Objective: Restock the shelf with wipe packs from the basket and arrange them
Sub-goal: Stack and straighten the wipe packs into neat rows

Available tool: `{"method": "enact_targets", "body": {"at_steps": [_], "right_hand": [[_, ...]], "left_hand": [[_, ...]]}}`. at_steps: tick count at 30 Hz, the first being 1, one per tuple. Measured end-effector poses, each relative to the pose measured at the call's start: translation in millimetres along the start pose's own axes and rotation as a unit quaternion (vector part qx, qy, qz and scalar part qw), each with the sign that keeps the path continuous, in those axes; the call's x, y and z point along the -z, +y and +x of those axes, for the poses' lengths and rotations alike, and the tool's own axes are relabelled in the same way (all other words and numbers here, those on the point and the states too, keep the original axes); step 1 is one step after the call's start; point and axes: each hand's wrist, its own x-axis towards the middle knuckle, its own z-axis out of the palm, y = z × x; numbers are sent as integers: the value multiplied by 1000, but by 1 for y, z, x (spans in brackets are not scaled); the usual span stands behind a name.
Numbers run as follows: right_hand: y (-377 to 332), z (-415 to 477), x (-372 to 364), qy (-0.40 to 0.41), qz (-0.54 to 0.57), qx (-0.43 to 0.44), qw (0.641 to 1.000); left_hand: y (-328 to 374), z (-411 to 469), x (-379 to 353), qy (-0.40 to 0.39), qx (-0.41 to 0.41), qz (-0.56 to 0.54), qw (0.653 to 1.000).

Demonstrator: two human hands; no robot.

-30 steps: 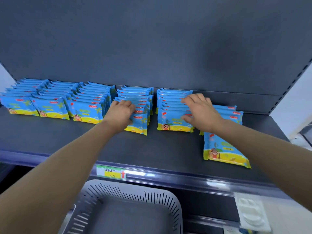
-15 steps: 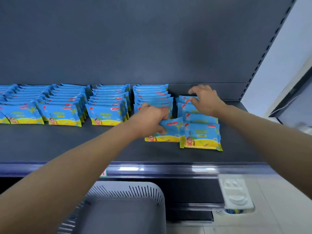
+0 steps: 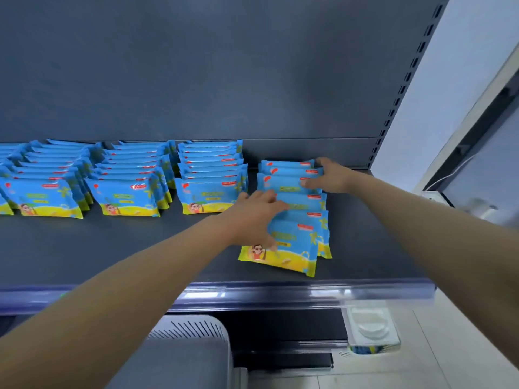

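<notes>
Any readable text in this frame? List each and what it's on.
Nothing can be read.
wipe packs: red tags and green title bands, print too blurred to read.
shelf edge strip: glare and blur, no readable tag.
white pack below the shelf: no print legible.

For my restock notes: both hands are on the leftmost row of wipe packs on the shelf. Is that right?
Not quite. The head view shows the left hand and the right hand on the rightmost row of wipe packs on the shelf, not the leftmost.
</notes>
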Motion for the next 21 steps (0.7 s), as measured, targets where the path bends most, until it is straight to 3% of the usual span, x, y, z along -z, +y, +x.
{"method": "enact_targets", "body": {"at_steps": [4,7,14,21], "right_hand": [[2,20,-1,-51,160,-15,986],[0,33,-3,-58,208,-25,976],[-10,52,-1,-97,251,-75,960],[-18,61,3,-110,295,-171,934]], "left_hand": [[-1,4,-3,-22,33,-41,998],[2,14,-1,-6,55,3,998],[2,33,3,130,80,74,986],[-3,50,15,71,102,90,988]]}}
